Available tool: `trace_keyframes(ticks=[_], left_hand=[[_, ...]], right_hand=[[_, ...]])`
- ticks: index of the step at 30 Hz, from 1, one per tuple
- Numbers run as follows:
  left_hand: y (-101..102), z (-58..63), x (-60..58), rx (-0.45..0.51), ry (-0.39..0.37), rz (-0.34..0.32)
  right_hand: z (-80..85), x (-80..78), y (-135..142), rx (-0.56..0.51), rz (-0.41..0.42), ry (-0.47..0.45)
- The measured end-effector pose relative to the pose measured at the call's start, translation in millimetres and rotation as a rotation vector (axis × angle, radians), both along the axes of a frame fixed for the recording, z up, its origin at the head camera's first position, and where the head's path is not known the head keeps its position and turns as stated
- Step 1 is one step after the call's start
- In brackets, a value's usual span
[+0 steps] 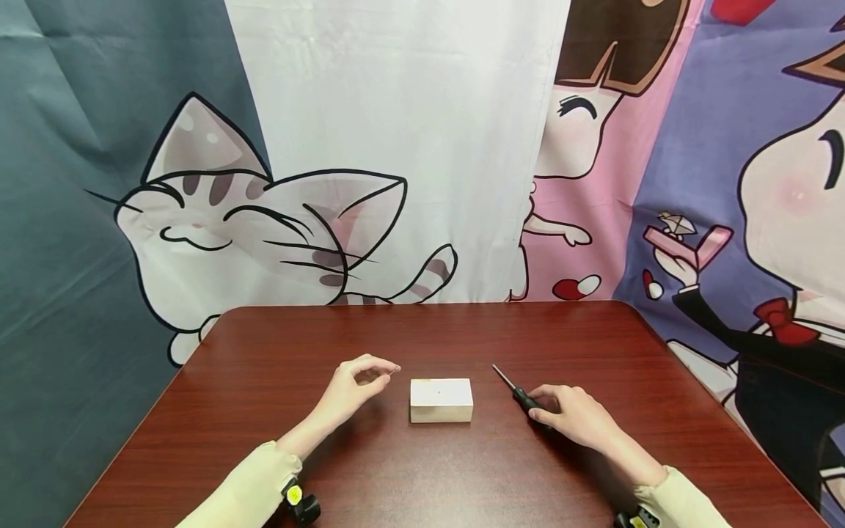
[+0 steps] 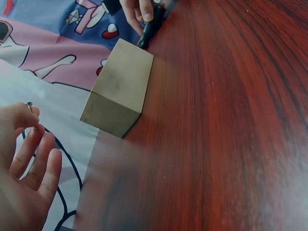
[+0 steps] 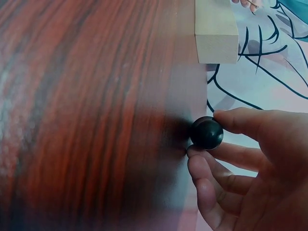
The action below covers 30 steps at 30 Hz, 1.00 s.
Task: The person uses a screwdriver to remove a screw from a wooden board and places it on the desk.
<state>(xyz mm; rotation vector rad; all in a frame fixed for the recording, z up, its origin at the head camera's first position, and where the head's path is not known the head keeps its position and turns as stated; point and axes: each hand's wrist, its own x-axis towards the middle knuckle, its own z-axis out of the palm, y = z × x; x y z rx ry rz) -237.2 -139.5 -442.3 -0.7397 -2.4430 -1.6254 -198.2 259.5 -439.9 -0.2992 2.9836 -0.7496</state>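
Observation:
A pale wooden block (image 1: 441, 408) lies on the table between the two hands, with a small dark dot on its top face. To the left of it, my left hand (image 1: 356, 383) pinches a small screw (image 2: 30, 106) between thumb and index finger, above the table. The other fingers of that hand are loosely bent. On the block's right, my right hand (image 1: 573, 412) holds a screwdriver (image 1: 524, 398) by its black handle, the metal shaft pointing away and to the left. In the right wrist view only the round end of the handle (image 3: 207, 133) shows, between thumb and fingers.
The brown wood-grain table (image 1: 370, 484) has rounded far corners. Directly behind its far edge hangs a cloth backdrop (image 1: 409, 110) printed with a cat and cartoon people. A small camera is strapped at each wrist, by the pale yellow sleeves (image 1: 247, 484).

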Motion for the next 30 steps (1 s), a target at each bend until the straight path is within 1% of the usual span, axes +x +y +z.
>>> trace_keyframes(ticks=[2, 5, 10, 15, 18, 25, 30], left_hand=[[-4, 0.6, 0.4, -0.018, 0.007, 0.015], [-9, 2.4, 1.3, -0.068, 0.031, 0.058], [-19, 4.3, 2.8, -0.15, 0.115, 0.128], [-29, 2.0, 1.6, -0.2, 0.202, 0.16], [-35, -1.4, 0.0, -0.226, 0.226, 0.167], [-51, -7.8, -4.9, -0.292, 0.185, 0.171], [-65, -15.1, -10.2, -0.363, 0.159, 0.126]], right_hand=[[-0.3, -0.2, 0, -0.002, 0.001, -0.002], [-0.4, 0.0, 0, -0.002, 0.0, -0.003], [-0.5, -0.2, 0, 0.0, 0.005, 0.008], [-0.7, 0.6, -2, 0.002, 0.0, 0.009], [-0.7, 1.3, -2, 0.009, 0.007, 0.024], [1.5, 1.7, -2, 0.0, 0.018, 0.02], [3.1, 2.4, -1, -0.001, 0.039, 0.015]])
